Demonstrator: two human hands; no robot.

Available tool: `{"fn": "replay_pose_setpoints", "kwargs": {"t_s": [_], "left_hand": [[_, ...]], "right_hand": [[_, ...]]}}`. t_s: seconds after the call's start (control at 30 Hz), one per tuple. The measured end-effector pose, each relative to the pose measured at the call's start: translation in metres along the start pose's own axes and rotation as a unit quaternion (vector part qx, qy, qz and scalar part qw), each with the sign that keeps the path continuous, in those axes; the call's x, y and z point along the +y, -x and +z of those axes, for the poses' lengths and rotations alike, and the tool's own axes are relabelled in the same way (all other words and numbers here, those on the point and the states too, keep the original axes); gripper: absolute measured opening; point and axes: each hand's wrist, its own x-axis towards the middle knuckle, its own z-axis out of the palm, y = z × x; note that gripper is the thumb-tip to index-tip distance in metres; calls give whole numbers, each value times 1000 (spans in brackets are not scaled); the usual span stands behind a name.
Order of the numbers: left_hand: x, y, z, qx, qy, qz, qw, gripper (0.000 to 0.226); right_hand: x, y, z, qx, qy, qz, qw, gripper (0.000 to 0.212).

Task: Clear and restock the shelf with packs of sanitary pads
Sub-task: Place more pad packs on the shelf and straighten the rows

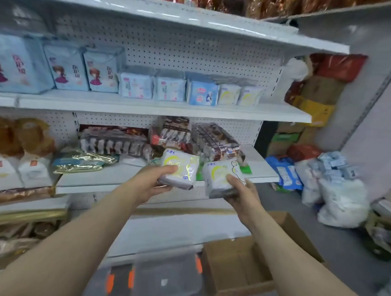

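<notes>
My left hand [152,183] grips a white pad pack with yellow-green print [182,164] in front of the lower shelf. My right hand [241,191] grips a second white pack of the same kind [220,173] just to its right. Both packs are held side by side, apart from the shelves. On the white middle shelf [160,106] stands a row of pad packs: large light-blue ones [66,69] at the left, smaller blue ones [170,87] in the middle, and two white and yellow ones [239,94] at the right end.
The lower shelf [122,178] holds snack packs [115,140] and gold foil bags [83,160]. An open cardboard box [250,260] sits on the floor below my right arm. Bags and boxes of goods [335,186] are piled at the right.
</notes>
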Motion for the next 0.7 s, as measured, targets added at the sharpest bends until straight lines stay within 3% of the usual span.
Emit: {"fn": "replay_pose_setpoints", "kwargs": {"t_s": [0.13, 0.37, 0.43, 0.53, 0.57, 0.7], "left_hand": [[51, -7, 53, -53, -2, 65, 996, 53], [108, -51, 123, -109, -49, 131, 984, 47], [121, -70, 138, -111, -67, 144, 981, 64], [139, -108, 159, -96, -117, 177, 973, 107], [146, -121, 166, -101, -139, 187, 967, 105], [177, -170, 190, -131, -181, 188, 956, 58]], "right_hand": [[-60, -4, -21, 9, -35, -71, 997, 81], [-143, -39, -62, 29, -6, -135, 990, 68], [-164, -60, -72, 46, -9, -152, 987, 63], [-200, -97, -83, 70, 4, -172, 983, 61], [-212, -112, -86, 75, 13, -177, 981, 60], [-256, -172, -88, 75, 31, -196, 977, 52]]}}
